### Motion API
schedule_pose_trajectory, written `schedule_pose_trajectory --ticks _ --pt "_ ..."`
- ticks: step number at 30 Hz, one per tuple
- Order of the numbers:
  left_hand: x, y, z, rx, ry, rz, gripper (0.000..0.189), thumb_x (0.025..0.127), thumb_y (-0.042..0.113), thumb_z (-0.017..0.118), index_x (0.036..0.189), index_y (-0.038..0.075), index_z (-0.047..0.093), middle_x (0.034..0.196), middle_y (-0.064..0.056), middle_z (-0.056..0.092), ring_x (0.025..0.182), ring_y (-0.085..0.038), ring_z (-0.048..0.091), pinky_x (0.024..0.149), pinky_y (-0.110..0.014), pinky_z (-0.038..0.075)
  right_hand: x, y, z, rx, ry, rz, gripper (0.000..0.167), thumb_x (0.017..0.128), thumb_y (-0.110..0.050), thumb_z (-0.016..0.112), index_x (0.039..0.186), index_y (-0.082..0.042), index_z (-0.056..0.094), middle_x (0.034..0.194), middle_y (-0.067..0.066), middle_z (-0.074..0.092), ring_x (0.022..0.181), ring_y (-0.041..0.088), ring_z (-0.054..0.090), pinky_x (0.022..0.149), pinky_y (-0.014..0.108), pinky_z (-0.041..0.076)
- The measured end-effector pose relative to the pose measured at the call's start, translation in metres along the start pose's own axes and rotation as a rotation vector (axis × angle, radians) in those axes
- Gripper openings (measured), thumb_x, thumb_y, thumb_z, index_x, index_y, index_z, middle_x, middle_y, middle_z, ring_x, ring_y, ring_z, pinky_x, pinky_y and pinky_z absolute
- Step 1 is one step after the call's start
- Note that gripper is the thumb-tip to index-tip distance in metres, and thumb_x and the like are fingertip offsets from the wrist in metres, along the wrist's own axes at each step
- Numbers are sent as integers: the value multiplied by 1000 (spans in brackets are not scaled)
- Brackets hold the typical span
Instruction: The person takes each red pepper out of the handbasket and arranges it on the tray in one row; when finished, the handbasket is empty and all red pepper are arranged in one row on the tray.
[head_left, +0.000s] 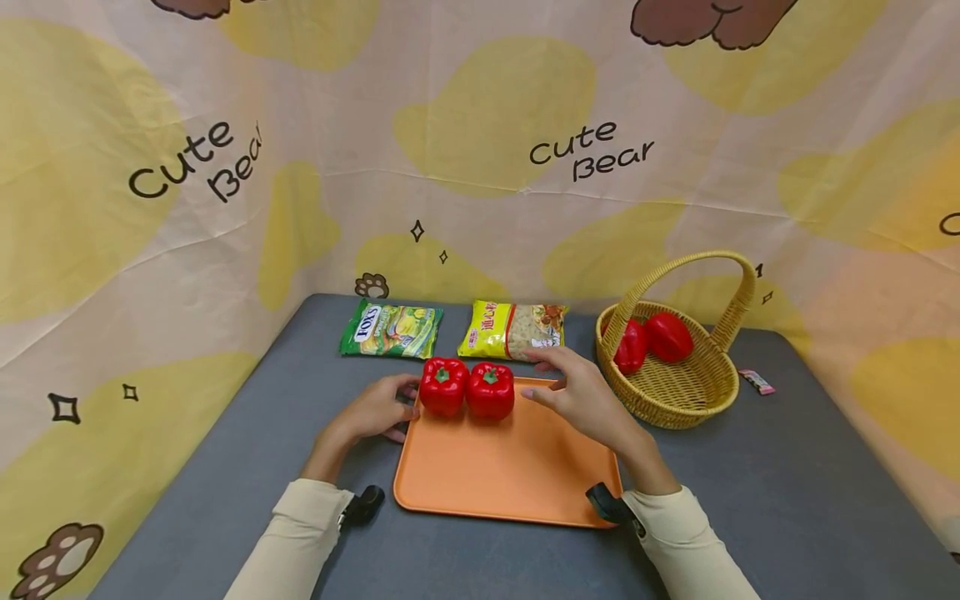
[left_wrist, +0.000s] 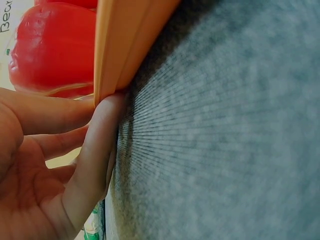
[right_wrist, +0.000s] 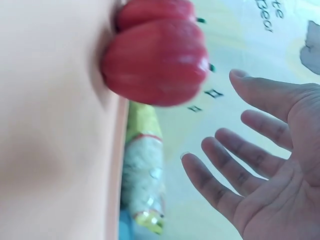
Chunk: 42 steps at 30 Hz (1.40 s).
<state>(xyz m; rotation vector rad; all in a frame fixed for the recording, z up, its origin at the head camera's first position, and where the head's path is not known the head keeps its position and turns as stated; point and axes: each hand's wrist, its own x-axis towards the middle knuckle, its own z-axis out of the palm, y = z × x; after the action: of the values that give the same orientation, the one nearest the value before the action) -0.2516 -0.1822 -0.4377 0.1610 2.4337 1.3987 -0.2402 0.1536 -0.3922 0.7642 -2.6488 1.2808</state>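
The wicker basket (head_left: 673, 415), located to the right of the right-hand fingers, contains two red peppers: the left basket pepper (head_left: 630, 346) and the right basket pepper (head_left: 670, 337). The orange tray (head_left: 510, 467), extending between both hands, carries two further red peppers: the left tray pepper (head_left: 443, 388) and the right tray pepper (head_left: 491, 392), set side by side, stems upward. Both arms reach forward over the table (head_left: 480, 558). The left hand (head_left: 384, 407) is positioned at the far left corner of the tray; its digits clamp the tray rim, one bearing on the upper side and another from beneath. The right hand (head_left: 587, 397) is held above the right part of the tray, thumb and fingers spread apart, gripping nothing. The left tray pepper stands immediately inboard of the left fingertips. The right tray pepper stands near the right thumb tip, with a gap between them. The green packet (head_left: 392, 330) lies beyond the left fingers; the yellow packet (head_left: 495, 330) lies beyond the right fingertips
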Motion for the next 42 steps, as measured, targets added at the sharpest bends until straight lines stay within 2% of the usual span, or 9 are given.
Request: schedule_pose_trajectory --ticks 10,14,18,21,23,26,33,36,42 --pt "2 -1 1 -6 -1 -3 58 96 -1 62 152 -6 47 133 -23 58 98 -24 67 65 -40 67 -10 3 -45 -56 112 22 57 91 -17 85 143 -9 65 135 12 66 120 32 64 91 52 63" --pt "2 0 1 -12 2 -5 58 97 -1 62 152 -6 47 134 -24 58 99 -25 67 65 -40 67 -18 8 -67 -123 172 11 54 90 -17 86 141 -9 67 134 13 68 116 32 67 89 53 64" --pt "2 1 1 -17 -4 8 59 95 -1 63 152 -7 47 133 -25 58 99 -25 68 65 -41 67 -27 15 -89 -181 218 -1 50 91 -15 85 137 -8 68 129 15 69 106 24 69 85 31 64" --pt "2 2 1 -20 -1 9 59 95 -1 63 151 -7 48 133 -25 59 99 -26 68 64 -41 67 -31 20 -103 -192 236 6 49 93 -16 83 139 -7 67 125 15 71 102 11 65 82 12 56" --pt "2 1 1 -15 -1 10 59 95 0 63 151 -7 47 134 -25 58 99 -25 68 64 -41 67 -33 24 -112 -181 235 24 52 95 -19 81 143 -9 64 126 15 71 105 9 65 82 8 52" --pt "3 1 1 -19 2 2 58 96 0 63 152 -6 48 134 -25 58 99 -25 68 65 -41 67 -31 31 -122 -171 226 63 56 98 -24 78 150 -14 58 131 13 71 112 19 66 84 9 50" --pt "1 -1 2 -11 2 4 58 96 1 64 152 -6 48 134 -24 59 99 -25 68 65 -40 67 -21 46 -137 -155 169 142 62 100 -31 76 155 -14 54 136 18 67 109 17 67 79 10 51" --pt "2 -2 2 -11 5 6 58 96 1 64 152 -6 48 133 -24 59 98 -24 68 64 -40 67 -14 55 -142 -116 138 184 64 100 -35 75 156 -14 52 141 19 64 120 33 64 81 11 50" --pt "2 -2 2 -9 7 4 58 97 2 64 152 -5 48 134 -24 59 99 -24 68 64 -40 67 -1 73 -153 -10 66 252 65 102 -38 72 158 -15 48 148 19 58 132 36 56 86 13 50"
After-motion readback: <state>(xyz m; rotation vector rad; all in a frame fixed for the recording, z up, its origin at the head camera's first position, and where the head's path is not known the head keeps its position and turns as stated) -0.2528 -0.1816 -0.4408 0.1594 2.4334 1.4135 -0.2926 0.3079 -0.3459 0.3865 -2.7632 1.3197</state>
